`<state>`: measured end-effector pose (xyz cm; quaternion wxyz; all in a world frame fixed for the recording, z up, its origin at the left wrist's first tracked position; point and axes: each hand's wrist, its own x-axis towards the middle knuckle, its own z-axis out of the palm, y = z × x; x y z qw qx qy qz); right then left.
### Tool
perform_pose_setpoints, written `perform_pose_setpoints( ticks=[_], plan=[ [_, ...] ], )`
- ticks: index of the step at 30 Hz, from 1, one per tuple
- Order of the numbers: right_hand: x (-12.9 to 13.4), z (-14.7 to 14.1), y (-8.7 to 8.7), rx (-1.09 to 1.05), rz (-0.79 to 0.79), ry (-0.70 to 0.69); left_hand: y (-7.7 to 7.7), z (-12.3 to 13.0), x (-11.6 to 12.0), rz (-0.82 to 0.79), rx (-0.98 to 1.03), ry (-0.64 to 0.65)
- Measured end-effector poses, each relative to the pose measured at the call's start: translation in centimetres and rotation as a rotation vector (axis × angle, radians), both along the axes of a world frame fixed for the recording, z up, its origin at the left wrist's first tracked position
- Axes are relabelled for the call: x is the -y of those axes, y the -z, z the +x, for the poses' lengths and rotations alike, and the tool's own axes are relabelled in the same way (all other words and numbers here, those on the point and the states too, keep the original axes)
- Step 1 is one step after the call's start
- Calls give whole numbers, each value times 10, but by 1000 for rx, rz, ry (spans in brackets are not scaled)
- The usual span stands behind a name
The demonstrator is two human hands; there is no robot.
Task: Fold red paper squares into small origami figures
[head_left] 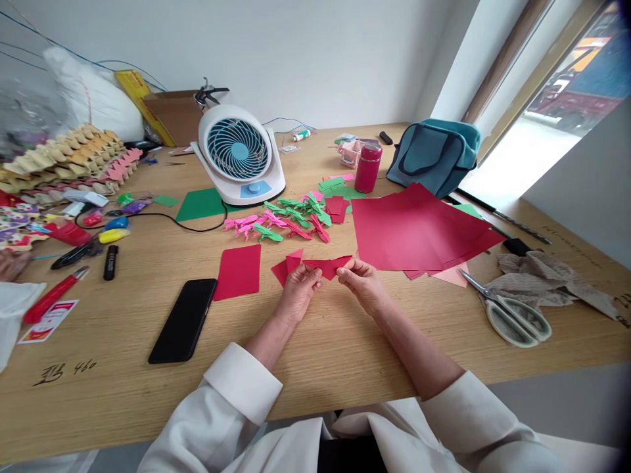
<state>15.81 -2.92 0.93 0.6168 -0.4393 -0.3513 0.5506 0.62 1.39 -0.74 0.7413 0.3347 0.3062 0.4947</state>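
A small folded piece of red paper (327, 267) is stretched between my two hands, just above the table. My left hand (300, 289) pinches its left end between thumb and fingers. At the other end, my right hand (363, 283) closes thumb and forefinger on the paper. Behind my left hand lies another folded red paper (280, 271), partly covered. A red rectangular sheet (239, 270) rests flat to the left. Beyond my hands is a pile of folded pink, green and red paper figures (290, 218).
Large red sheets (424, 230) and scissors (513, 318) lie to the right. A black phone (183, 322) is at the left. Farther back stand a fan (240, 154), a red flask (368, 169) and a blue bag (434, 157). Another person's hand (14, 265) shows at the left edge.
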Motion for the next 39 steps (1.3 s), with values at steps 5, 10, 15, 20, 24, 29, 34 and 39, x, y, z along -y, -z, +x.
perform_pose_setpoints(
  ticks=[5, 10, 15, 20, 24, 29, 34, 39],
  plan=[
    [-1, 1, 1, -33, -1, -21, 0, 0, 0, -8, 3, 4],
    [-1, 1, 5, -85, 32, -42, -1, 0, 1, 2, -2, 2],
    [-1, 2, 2, -100, 0, -39, 0, -1, 0, 20, -20, 0],
    [-1, 3, 1, -124, -19, -38, 2, -1, 0, 20, -10, 6],
    [-1, 3, 4, -174, -14, -41, 3, -1, 0, 9, -3, 9],
    [-1, 4, 5, -255, 7, -56, 2, -1, -1, -6, -11, 3],
    [-1, 5, 6, -280, 25, -45, 2, 0, -1, -6, -11, -1],
    [-2, 8, 0, -311, 71, -10, 0, -1, -2, -8, 7, -17]
  ],
)
